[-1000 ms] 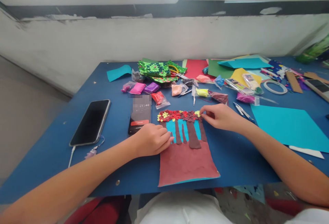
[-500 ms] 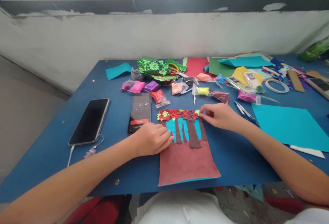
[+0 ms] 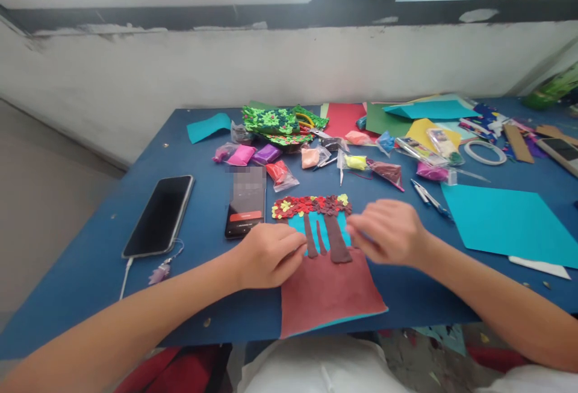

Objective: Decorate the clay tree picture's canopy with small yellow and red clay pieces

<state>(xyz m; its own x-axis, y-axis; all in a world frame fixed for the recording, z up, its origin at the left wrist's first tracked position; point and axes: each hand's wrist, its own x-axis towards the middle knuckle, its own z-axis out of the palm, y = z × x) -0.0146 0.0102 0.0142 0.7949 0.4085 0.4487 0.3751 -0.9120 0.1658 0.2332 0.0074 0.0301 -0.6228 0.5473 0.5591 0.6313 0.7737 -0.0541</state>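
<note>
A clay picture [image 3: 332, 290] lies near the table's front edge, with a reddish-brown lower half, dark brown trunks on blue and a band of small red, yellow and brown clay flowers [image 3: 311, 205] across its top. My left hand [image 3: 273, 254] is closed over the picture's left edge, thumb and fingers pressed together; what they hold, if anything, is hidden. Over the right edge, beside the trunks, my right hand [image 3: 391, 233] is curled in a pinch and slightly blurred. I cannot make out anything between its fingertips.
Left of the picture lie a lit phone [image 3: 246, 212] and a dark phone [image 3: 160, 215] on a cable. Behind are several bags of coloured clay, such as the red bag [image 3: 280, 174], and a green flowered piece [image 3: 271, 121]. Blue sheets [image 3: 515, 218] and compasses [image 3: 431, 198] lie right.
My right hand has left the flower at the picture's top right corner and moved down and toward me. My left hand has shifted slightly nearer, and the picture's top has shifted slightly left.
</note>
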